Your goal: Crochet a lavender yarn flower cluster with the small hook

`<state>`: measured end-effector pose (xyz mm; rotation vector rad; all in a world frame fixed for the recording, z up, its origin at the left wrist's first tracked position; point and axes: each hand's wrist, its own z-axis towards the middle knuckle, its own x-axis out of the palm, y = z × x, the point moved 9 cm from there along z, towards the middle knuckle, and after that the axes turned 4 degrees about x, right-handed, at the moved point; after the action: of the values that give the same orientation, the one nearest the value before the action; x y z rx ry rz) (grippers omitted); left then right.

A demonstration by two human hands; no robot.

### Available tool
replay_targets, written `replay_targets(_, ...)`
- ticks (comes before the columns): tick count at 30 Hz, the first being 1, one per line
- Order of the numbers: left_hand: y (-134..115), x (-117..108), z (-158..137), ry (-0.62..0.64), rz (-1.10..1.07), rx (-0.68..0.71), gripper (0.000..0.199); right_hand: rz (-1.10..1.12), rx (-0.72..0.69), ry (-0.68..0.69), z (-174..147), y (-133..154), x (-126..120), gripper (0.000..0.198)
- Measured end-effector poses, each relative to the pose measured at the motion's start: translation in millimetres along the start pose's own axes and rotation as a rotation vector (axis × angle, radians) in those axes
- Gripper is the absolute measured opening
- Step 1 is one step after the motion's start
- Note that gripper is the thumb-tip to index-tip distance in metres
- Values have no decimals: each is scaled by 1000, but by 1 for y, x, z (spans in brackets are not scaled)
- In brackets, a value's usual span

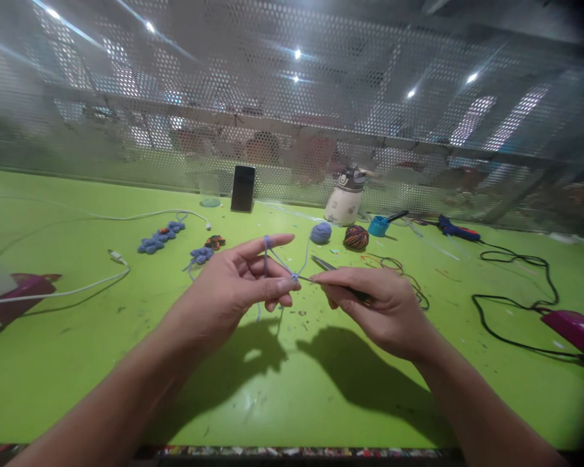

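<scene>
My left hand (pixel 245 275) pinches a small piece of blue-purple crochet work (pixel 295 277) between thumb and fingers. The blue yarn (pixel 266 259) loops over its raised index finger and runs back to a blue yarn ball (pixel 320 233). In my right hand (pixel 376 308) is a thin crochet hook (pixel 307 279), its tip at the crochet work. A pointed grey blade, seemingly of scissors (pixel 323 263), shows just behind my right fingers; whether the hand also holds it I cannot tell. Blue crocheted flowers (pixel 161 239) lie to the left, with another blue flower (pixel 201 255) nearer my left hand.
Beyond my hands stand a phone (pixel 243 189), a clear cup (pixel 210 190), a white bottle (pixel 345 198) and a blue pot (pixel 378 226). A multicoloured yarn ball (pixel 356 237) sits beside the blue one. Cables and magenta power strips (pixel 573 329) lie at both sides. Perforated metal backs the green table (pixel 272 415).
</scene>
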<state>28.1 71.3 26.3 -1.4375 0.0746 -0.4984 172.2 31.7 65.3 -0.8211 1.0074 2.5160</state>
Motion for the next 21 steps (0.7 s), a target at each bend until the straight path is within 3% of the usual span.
replay_targets(13,-1,1,0,-15,133,62,68,-33,4,14,-1,3,6,25)
replay_targets(16,-2,3,0,-32,175,74,63,109,184,25,-3,-10,11,21)
replay_targets(21,3,4,2,-40,198,47,53,710,611,94,-15,-36,47,38)
